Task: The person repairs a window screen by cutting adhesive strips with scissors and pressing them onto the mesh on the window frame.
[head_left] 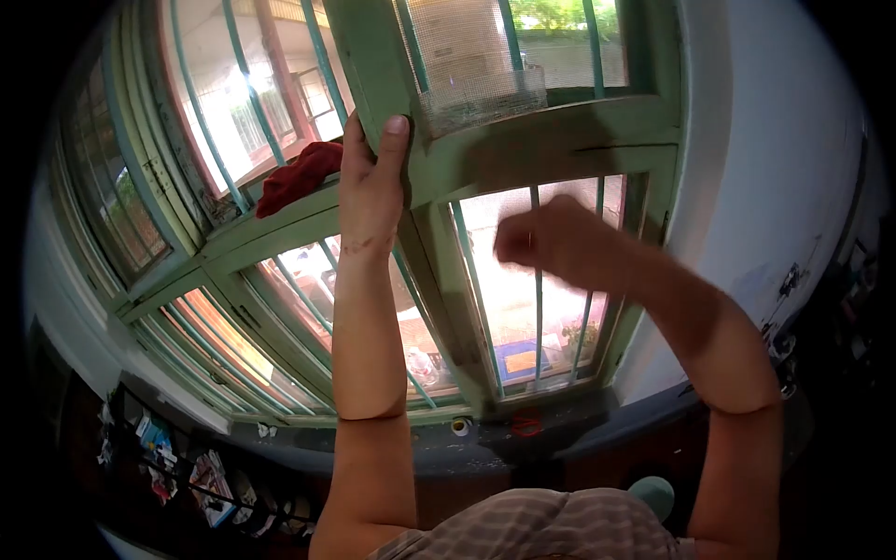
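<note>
Bluish-white wall (765, 140) borders a green-painted wooden window (551, 131), where slim teal vertical bars (539, 327) cross the bright openings. Against its wide green central post (369, 47), the left hand (371, 196) is raised and gripping, thumb toward the right edge and fingers toward the left. Just left of that hand, a crumpled dark-red cloth (301, 177) lies on the green crosswise rail beside the bars; whether it touches the fingers, I cannot tell. Lower and to the right, the right hand (569, 245) is curled before the lower right opening, well apart from the cloth; blur and shadow hide whether it holds anything or touches the window. Below, a small white round object (460, 427) sits on the dark grey sill (373, 443).
</note>
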Available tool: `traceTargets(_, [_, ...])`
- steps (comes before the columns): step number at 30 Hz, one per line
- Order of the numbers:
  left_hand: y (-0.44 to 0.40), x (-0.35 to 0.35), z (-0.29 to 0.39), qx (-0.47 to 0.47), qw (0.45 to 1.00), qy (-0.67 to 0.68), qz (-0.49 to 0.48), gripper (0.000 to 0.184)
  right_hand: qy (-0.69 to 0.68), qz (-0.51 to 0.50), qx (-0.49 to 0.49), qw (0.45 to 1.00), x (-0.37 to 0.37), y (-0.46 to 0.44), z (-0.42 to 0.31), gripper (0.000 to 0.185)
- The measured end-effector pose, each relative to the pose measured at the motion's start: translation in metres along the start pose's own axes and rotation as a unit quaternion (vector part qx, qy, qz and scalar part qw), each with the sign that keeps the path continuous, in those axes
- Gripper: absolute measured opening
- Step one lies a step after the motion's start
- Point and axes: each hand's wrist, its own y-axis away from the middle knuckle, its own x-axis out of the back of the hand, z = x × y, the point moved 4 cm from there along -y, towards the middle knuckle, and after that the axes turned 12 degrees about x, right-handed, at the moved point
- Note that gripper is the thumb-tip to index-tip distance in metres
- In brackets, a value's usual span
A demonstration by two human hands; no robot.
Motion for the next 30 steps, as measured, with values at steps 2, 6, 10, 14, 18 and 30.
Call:
traceTargets(2, [-0.001,0.001,0.0,-0.004,1.0,-0.016,0.001,0.047,0.047,-0.098,0.047,0.993,-0.047,0.029,0.003,0.006])
traceTargets(6, [-0.001,-0.001,-0.001,-0.002,1.0,-0.026,0.01,0.049,0.115,-0.181,-0.007,0.977,-0.047,0.029,-0.011,0.01])
traceTargets(10, [-0.004,0.002,-0.008,0.002,1.0,-0.017,0.006,0.051,0.059,0.064,0.058,0.995,0.006,-0.009,0.005,0.019])
traceTargets(14, [-0.004,0.005,-0.006,-0.001,0.999,-0.041,0.01,0.051,0.042,0.188,-0.032,0.981,0.052,-0.042,0.013,0.018])
traceTargets(18, [-0.005,0.006,-0.007,-0.014,0.998,-0.062,0.01,0.049,0.071,0.201,-0.057,0.975,0.054,-0.062,0.023,0.019])
traceTargets(30, [-0.003,0.002,-0.004,-0.013,0.998,-0.056,-0.009,0.045,0.109,0.15,-0.064,0.981,0.052,-0.081,0.028,0.019])
